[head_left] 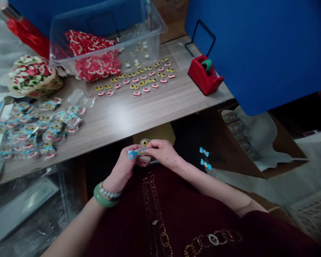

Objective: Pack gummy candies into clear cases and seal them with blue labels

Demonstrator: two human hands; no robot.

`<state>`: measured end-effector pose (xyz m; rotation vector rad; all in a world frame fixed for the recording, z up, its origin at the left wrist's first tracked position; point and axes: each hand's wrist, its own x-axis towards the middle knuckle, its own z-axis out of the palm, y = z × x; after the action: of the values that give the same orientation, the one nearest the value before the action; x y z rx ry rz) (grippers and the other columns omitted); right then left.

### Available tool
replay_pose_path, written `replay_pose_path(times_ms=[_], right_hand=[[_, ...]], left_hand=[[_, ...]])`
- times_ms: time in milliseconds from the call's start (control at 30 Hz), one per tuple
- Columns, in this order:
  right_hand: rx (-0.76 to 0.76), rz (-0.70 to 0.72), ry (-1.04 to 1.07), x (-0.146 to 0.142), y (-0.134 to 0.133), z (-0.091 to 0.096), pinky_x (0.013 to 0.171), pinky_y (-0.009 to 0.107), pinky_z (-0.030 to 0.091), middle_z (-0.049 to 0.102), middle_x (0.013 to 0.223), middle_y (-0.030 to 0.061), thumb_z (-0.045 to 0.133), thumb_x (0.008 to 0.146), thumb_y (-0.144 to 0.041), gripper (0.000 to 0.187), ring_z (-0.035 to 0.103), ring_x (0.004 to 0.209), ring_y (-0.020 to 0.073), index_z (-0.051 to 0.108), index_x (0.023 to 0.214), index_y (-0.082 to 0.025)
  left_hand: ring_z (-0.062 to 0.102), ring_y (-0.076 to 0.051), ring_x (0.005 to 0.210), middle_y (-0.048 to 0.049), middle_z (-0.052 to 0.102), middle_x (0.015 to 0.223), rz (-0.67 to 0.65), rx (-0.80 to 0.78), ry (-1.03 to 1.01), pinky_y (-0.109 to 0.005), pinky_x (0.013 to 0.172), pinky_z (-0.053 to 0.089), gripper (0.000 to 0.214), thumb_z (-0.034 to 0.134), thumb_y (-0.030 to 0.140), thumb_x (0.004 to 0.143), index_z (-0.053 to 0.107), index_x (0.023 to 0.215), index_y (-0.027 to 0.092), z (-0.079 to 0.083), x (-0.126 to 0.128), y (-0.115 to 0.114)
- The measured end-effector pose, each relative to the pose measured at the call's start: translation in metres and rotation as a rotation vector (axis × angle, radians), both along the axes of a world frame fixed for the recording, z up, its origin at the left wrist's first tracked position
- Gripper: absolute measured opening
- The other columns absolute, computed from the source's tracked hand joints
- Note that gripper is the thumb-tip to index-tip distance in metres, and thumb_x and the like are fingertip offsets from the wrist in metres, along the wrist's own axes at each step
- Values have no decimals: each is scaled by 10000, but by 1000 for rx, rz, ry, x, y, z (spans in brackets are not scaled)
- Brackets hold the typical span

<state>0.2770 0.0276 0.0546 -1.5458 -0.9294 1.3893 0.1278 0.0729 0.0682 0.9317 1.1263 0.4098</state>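
Note:
Close to my body, just off the table's front edge, both hands meet on a small clear plastic pack (144, 143) with a yellow, dark-centred piece showing inside. A blue printed label (133, 154) lies across the pack. My left hand (126, 162) is closed around the pack's left side, a green bangle and a bead bracelet on its wrist. From the right, my right hand (162, 151) pinches the label against the pack, thumb and forefinger together. The palms hide the pack's lower part. Two more blue labels (205, 164) show to the right, against a dark surface.
On the table (123, 117) lie rows of yellow and red-white pieces (146, 90) and a pile of labelled packs (42, 128). Behind stand a clear bin (107, 53) with red pieces, a full basket (32, 76) and a red tape dispenser (205, 75). An open carton (246, 142) sits at right.

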Motion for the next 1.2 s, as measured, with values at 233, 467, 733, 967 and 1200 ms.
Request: replay_pose_path(times_ms=[233,467,733,967,1200], right_hand=[[-59,-116,309,5,2,2,571,250,386,551,518,-47,674,710,-276,133,484,525,93,620,631,-183],[-85,-131,365,6,7,-3,566,247,388,560,515,-35,703,686,-292,157,490,526,93,622,624,-173],[-56,-161,204,2,8,-8,552,252,385,554,525,-36,667,673,-248,125,484,530,95,602,586,-187],[-53,-172,202,2,8,-12,543,249,383,557,534,-35,655,675,-249,111,490,530,96,610,597,-185],[-31,-161,219,2,10,-13,553,251,388,557,544,-38,640,674,-256,105,491,536,97,609,605,-183]], left_hand=[[705,-211,632,-122,753,765,-30,-128,-104,-271,527,566,296,855,345,650,750,798,111,-9,-7,8],[726,-225,732,-118,763,814,-63,-157,-175,-285,596,593,351,879,366,656,757,862,109,-13,-13,13],[706,-194,660,-101,756,764,-30,-145,-148,-276,583,591,362,898,366,622,750,829,109,-11,-8,13],[708,-195,660,-109,763,794,-17,-129,-160,-289,592,596,348,899,358,619,754,820,114,-13,-6,14],[703,-189,653,-78,754,756,15,-115,-150,-286,576,594,317,896,348,622,759,812,134,-14,-6,14]])
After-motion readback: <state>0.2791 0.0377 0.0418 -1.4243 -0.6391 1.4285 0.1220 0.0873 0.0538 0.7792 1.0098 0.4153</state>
